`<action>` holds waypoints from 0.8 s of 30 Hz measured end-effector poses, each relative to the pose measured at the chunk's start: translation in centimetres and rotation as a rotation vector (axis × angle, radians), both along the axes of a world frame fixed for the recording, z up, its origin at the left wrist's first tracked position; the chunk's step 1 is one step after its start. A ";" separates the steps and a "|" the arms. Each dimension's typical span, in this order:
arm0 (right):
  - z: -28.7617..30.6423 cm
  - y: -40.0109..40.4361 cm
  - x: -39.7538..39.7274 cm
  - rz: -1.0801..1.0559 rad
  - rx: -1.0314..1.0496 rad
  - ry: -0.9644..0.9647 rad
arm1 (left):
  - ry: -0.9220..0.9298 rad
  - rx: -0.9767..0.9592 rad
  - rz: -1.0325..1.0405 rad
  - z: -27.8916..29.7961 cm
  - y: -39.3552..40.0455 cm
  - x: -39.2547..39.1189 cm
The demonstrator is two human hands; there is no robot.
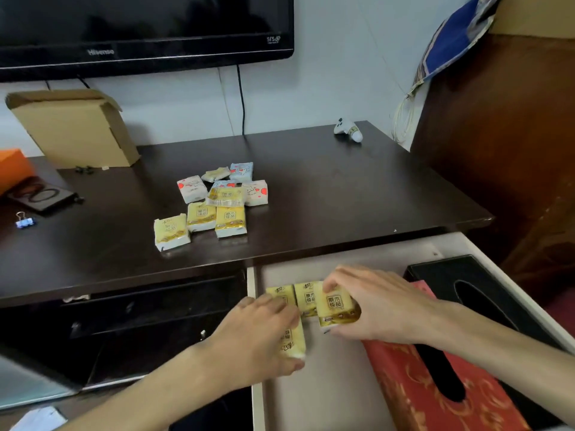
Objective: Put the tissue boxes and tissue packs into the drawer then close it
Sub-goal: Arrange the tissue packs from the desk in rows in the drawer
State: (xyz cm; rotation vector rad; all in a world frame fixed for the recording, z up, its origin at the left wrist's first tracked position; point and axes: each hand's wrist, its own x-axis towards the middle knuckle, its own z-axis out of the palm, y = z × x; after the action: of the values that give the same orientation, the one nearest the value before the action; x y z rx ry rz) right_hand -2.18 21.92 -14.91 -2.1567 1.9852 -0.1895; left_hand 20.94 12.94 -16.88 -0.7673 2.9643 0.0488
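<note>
The white drawer (336,396) stands pulled out below the dark table's front edge. A red tissue box (413,384) and a black tissue box (441,269) lie along its right side. My right hand (376,303) grips a yellow tissue pack (337,306) over the drawer's back left part, beside two more yellow packs (305,295) lying there. My left hand (261,334) rests on another yellow pack (294,342) at the drawer's left wall. Several yellow and white tissue packs (217,202) lie in a loose heap on the table (342,188).
A television (140,29) hangs above the table. On the table sit a cardboard box (74,129) at the back left, a blue binder clip (24,220), a dark flat case (40,195) and a white game controller (348,129). A brown wooden cabinet (504,135) stands at right.
</note>
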 end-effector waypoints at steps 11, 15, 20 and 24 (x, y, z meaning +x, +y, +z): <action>-2.6 1.0 2.4 0.102 0.130 0.244 | -0.064 -0.106 -0.058 -2.6 0.8 -0.6; -3.7 1.1 3.6 0.151 0.120 0.288 | -0.065 -0.089 -0.051 -3.1 0.8 -0.5; -4.6 1.0 4.4 0.163 0.076 0.324 | -0.092 -0.055 -0.030 -3.4 0.8 -0.6; -4.6 1.3 4.2 0.165 0.048 0.311 | -0.134 -0.040 -0.039 -3.5 0.6 -0.6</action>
State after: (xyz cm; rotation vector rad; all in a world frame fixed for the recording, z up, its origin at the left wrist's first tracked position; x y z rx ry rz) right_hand 2.02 23.21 -19.48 -2.4257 1.9216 0.2301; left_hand 20.32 13.55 -20.37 -0.6885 2.8596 -0.0624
